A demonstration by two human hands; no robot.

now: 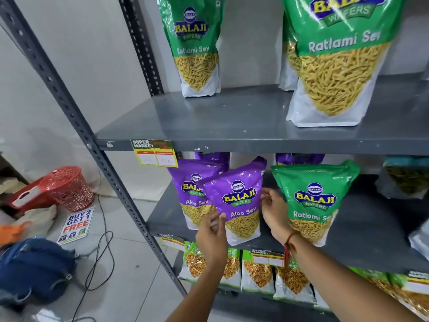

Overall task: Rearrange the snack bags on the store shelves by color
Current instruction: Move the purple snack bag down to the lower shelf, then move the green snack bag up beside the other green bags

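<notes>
Grey slotted-steel shelving (243,122) fills the frame, white wall behind, tiled floor at lower left with clutter: blue backpack (34,268), red mesh basket (68,188), "Buy 2 Get 1 Free" sign (76,225), black cable (102,259).

Top shelf, upper half of frame: big green Ratlami Sev bag (336,61) at right with another behind it, smaller green Ratlami Sev bag (197,47) centre-left. All upright.

Middle shelf (371,228), centre frame: purple Aloo Sev bags grouped at left, more purple at the back. One green Ratlami Sev bag (313,201) stands just beside them on the right, so colours are mixed here. Teal-topped bag (404,177) far right, blurry.

Bottom shelf, lower centre: row of green-topped snack bags (257,273), labels partly hidden.

Task's thing: front purple Aloo Sev bag (236,203), centre frame on the middle shelf, overlapping another Aloo Sev bag (192,191) behind-left. Long axis roughly vertical, top tilted toward the frame's right, label facing the camera, base down near the shelf's front edge.

Left hand (212,238): fingers curled, thumb pressed on the bag's lower left edge, pinching it. Right hand (274,210): fingers loosely spread, tips at the bag's right edge; touching looks likely, firm hold not clear.

Step, as judged: seating the purple bag in the purple group. Next move calls for squaring it upright against its neighbour, then pulling the green bag out to join the greens on top.
</notes>
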